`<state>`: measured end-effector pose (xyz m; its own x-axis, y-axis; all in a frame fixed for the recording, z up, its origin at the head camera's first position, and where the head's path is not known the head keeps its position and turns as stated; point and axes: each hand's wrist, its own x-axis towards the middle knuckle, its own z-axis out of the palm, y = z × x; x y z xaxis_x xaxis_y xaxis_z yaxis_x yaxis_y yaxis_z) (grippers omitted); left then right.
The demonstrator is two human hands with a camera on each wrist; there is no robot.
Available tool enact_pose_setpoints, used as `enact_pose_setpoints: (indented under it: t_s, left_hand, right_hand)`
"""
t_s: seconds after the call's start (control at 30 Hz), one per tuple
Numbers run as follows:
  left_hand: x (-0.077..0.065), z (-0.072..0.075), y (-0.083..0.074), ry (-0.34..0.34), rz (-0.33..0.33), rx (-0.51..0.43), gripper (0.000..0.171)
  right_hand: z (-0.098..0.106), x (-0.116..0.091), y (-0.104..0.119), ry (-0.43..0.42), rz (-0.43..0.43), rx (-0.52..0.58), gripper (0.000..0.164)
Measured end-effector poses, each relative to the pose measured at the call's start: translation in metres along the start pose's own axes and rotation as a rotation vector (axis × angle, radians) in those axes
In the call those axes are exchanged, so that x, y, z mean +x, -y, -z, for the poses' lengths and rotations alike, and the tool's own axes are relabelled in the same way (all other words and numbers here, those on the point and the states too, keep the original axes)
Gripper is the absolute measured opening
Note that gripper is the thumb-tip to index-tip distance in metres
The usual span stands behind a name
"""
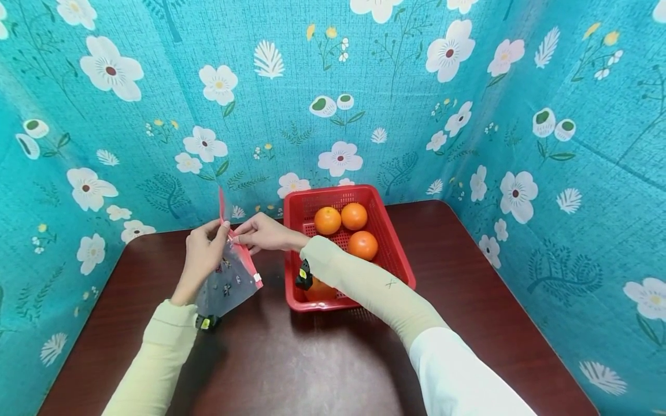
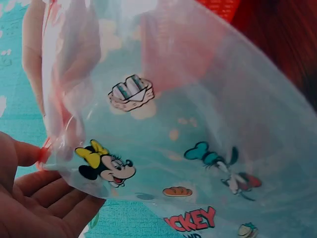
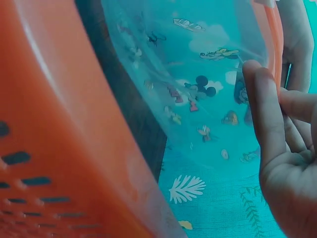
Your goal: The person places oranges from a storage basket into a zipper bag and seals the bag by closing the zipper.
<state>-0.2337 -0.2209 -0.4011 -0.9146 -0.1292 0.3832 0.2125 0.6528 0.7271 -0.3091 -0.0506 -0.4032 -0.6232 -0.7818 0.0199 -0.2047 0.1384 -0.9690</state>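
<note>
The left hand [image 1: 205, 251] pinches the red zip strip [image 1: 244, 257] on a clear Mickey zip bag [image 1: 226, 292]. The right hand [image 1: 267, 232] pinches it too, close by. The bag is over the brown table [image 1: 312, 361], left of the red basket [image 1: 399, 248] of oranges [image 1: 328, 221]. They seem to be parting its top — next needs one side in each hand.

From my head view, I see a turquoise, textured cloth covering [image 1: 291, 75] behind and to both sides of a dark reddish-brown, smooth-surfaced worktop [image 1: 463, 300] with rounded far corners. The cloth carries large white flowers [image 1: 340, 158] with dark red or yellow centres, white feathery leaves [image 1: 268, 59] and darker teal branches [image 1: 564, 277]. I see a soft pale sheen across the worktop's near middle.
</note>
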Motion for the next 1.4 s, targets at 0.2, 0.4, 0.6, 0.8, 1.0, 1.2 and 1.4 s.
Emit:
enact_pose_setpoints:
  t_s: [0.2,0.4,0.6,0.8,1.0,1.2,1.4]
  left_hand:
    - [0.000,0.002,-0.001,-0.009,0.060,-0.102,0.043]
    - [0.000,0.004,-0.001,-0.048,0.096,-0.141,0.039]
    - [0.000,0.006,0.001,-0.051,0.047,-0.047,0.033]
    - [0.001,0.011,-0.004,-0.103,-0.081,0.129,0.022]
    - [-0.001,0.022,-0.016,-0.057,-0.100,0.236,0.015]
    - [-0.002,0.034,-0.026,0.018,-0.137,0.298,0.017]
    - [-0.006,0.037,-0.042,0.082,-0.145,0.277,0.025]
  right_hand:
    - [0.000,0.000,0.003,-0.004,-0.042,0.085,0.030]
    - [0.004,-0.003,0.004,-0.004,-0.113,0.129,0.029]
    - [0.007,-0.007,0.001,-0.015,-0.109,0.072,0.021]
    - [0.007,-0.013,0.005,-0.143,-0.123,-0.074,0.015]
    - [0.008,-0.017,0.008,-0.205,-0.193,-0.280,0.010]
    - [0.011,-0.016,0.008,-0.187,-0.232,-0.535,0.017]
    - [0.010,-0.013,0.006,-0.196,-0.201,-0.497,0.020]
